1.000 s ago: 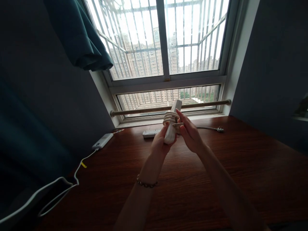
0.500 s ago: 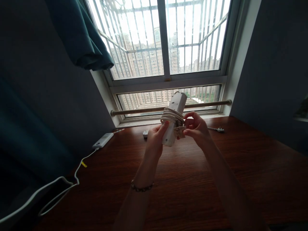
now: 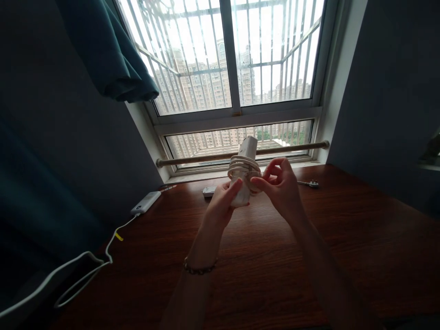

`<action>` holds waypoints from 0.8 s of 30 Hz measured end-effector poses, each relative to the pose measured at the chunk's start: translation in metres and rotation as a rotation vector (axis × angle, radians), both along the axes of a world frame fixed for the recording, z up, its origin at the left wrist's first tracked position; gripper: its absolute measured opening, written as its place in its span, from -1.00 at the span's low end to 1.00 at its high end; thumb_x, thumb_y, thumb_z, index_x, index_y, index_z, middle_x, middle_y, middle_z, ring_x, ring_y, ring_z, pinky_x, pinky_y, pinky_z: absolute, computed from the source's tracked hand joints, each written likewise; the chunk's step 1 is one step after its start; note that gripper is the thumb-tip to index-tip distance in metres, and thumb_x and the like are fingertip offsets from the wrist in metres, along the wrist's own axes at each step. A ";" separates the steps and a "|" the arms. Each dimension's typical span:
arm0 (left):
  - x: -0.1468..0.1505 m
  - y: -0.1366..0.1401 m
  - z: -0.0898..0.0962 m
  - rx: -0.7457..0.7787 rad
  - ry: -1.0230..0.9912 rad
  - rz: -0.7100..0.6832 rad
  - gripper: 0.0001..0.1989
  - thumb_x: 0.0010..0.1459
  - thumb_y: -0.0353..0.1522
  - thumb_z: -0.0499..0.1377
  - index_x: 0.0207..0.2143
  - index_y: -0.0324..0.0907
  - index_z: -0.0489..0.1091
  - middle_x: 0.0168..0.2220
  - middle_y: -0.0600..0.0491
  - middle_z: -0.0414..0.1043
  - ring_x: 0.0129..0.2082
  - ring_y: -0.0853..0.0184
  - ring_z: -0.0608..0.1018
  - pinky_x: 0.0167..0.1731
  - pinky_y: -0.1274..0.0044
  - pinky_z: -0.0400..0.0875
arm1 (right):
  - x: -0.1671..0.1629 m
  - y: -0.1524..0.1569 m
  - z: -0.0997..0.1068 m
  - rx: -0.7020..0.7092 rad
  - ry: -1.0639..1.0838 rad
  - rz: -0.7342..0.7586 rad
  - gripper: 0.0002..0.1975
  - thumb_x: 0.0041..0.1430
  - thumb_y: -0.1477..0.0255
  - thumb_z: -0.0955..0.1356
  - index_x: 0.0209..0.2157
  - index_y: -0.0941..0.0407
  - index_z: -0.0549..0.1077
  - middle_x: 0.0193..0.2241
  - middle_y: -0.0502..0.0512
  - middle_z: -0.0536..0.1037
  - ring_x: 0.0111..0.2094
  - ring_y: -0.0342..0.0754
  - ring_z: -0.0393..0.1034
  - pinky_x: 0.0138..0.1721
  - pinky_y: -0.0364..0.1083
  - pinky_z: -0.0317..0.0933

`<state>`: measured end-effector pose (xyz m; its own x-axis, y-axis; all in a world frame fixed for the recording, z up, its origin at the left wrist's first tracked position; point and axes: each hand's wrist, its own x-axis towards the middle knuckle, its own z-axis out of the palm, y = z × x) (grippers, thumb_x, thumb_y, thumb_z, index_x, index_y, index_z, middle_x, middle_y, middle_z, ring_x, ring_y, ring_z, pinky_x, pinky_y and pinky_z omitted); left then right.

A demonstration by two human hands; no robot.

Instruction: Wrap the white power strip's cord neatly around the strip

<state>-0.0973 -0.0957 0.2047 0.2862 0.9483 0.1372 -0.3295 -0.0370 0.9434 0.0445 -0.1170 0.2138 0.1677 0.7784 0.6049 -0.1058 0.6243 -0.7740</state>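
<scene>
I find the power strip [image 3: 248, 147] held up above the table [image 3: 261, 256], tilted, its far end in front of the window [image 3: 271, 59]. A pale cord [image 3: 243, 162] is wound around its middle in several loops.

The left hand [image 3: 220, 201] is clamped on the strip's near end, thumb laid along it; a bracelet [image 3: 200, 270] circles that wrist. The right hand [image 3: 283, 190] has bent fingers and its thumb at the strip's right side, by the loops. I cannot tell whether they grip the cord.

On the table I record a white block [image 3: 208, 191], partly hidden behind the left hand, and a plug [image 3: 313, 184] to the right. At the left edge lies a white box [image 3: 146, 203], joined to a cable [image 3: 123, 223].
</scene>
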 end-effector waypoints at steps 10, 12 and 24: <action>-0.001 -0.012 0.012 0.120 0.058 0.037 -0.70 -0.19 -0.32 0.34 -0.38 -0.31 0.47 -0.53 0.04 0.46 -0.57 0.41 0.45 -0.52 0.59 0.31 | 0.020 0.009 -0.001 0.081 -0.083 0.400 -0.62 -0.05 0.38 0.48 -0.32 0.07 0.19 -0.48 -0.13 0.28 -0.53 -0.21 0.33 -0.50 -0.18 0.35; -0.001 -0.015 0.014 0.122 0.067 0.039 -0.71 -0.20 -0.33 0.34 -0.39 -0.30 0.46 -0.53 0.06 0.45 -0.58 0.43 0.44 -0.51 0.59 0.30 | 0.030 0.009 0.000 0.078 -0.115 0.484 -0.62 -0.04 0.39 0.48 -0.30 0.07 0.20 -0.48 -0.13 0.29 -0.54 -0.20 0.33 -0.50 -0.16 0.37; 0.008 -0.009 0.003 0.139 -0.056 0.264 -0.70 -0.11 -0.28 0.30 -0.36 -0.29 0.35 -0.53 0.13 0.39 -0.58 0.48 0.39 -0.58 0.63 0.31 | 0.009 0.015 -0.004 -0.007 0.239 0.027 -0.68 0.09 0.20 0.39 -0.33 0.11 0.22 -0.46 -0.01 0.50 -0.45 -0.07 0.47 -0.38 -0.07 0.37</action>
<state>-0.0893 -0.1043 0.2074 0.0206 0.9599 0.2795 -0.3429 -0.2558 0.9039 0.0538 -0.1015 0.2101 0.2847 0.7888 0.5447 -0.3030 0.6131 -0.7296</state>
